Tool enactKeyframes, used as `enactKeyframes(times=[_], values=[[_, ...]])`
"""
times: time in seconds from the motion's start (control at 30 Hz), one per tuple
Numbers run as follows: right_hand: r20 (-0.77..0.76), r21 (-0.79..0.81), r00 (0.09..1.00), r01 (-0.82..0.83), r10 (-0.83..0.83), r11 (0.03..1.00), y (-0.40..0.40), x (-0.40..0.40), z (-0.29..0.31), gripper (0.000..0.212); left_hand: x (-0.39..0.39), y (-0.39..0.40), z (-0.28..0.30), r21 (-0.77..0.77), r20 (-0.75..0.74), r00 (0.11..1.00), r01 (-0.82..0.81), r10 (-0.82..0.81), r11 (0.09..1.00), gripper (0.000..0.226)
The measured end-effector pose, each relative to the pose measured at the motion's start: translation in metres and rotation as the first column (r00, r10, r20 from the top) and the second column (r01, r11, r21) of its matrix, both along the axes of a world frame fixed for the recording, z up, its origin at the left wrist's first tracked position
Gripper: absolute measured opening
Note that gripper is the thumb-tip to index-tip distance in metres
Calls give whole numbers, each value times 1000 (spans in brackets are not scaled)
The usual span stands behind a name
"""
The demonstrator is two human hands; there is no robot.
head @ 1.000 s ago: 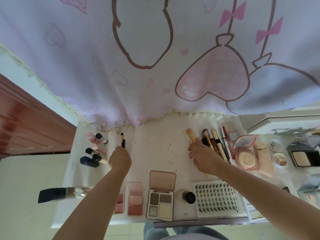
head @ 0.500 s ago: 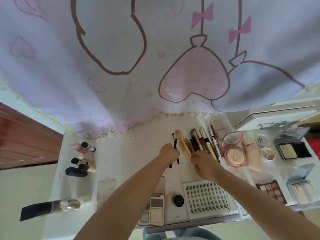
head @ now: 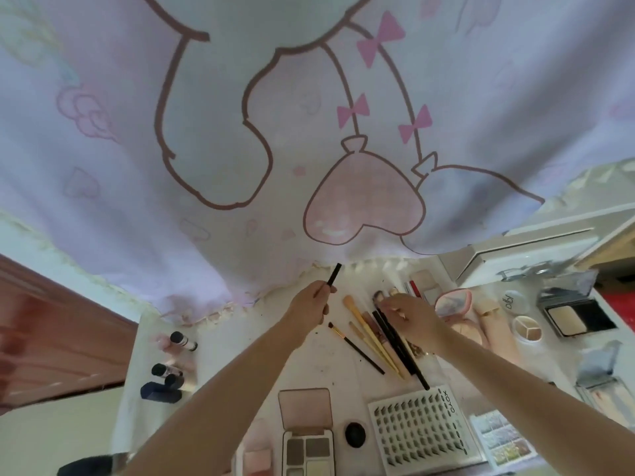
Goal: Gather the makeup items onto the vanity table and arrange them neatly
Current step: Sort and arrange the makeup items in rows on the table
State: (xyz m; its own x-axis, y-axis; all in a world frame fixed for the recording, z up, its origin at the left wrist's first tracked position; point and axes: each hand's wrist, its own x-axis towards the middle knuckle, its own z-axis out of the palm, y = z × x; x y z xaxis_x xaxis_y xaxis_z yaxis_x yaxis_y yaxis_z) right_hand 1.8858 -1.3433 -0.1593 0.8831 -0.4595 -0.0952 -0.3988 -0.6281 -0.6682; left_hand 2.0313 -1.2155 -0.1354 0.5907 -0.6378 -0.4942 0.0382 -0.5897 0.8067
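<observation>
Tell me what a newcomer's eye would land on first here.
The big pale curtain with pink hearts and bows fills the upper half. Below it, at the table's middle, the left hand grips a thin black pencil, lifted, while the right hand rests on a row of brushes.

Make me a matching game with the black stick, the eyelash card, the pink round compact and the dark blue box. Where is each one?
Things:
1. black stick
2. eyelash card
3. pink round compact
4. dark blue box

Places:
A. far left side of the table, by the small tubes
B. near edge of the table, right of the eyeshadow palette
C. held up in the left hand
D. just right of the right hand

Pairs: 1-C, 2-B, 3-D, 4-A
</observation>
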Motion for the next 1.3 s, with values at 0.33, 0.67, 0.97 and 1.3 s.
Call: enactKeyframes(times=[0.33,0.67,0.97,1.3], values=[[168,87,978,-137,121,987,-20,34,133,22,23,-3,119,250,593,579,528,-559,812,23],[151,-250,931,-289,332,924,-37,23,186,38,28,8,170,353,805,267,504,-530,789,37],[114,-234,958,-231,262,945,-43,9,186,39,21,-6,161,307,783,309,562,-540,768,38],[223,-100,972,100,-76,990,-78,-48,183,34,47,1,152,222,783,430,484,-451,846,39]])
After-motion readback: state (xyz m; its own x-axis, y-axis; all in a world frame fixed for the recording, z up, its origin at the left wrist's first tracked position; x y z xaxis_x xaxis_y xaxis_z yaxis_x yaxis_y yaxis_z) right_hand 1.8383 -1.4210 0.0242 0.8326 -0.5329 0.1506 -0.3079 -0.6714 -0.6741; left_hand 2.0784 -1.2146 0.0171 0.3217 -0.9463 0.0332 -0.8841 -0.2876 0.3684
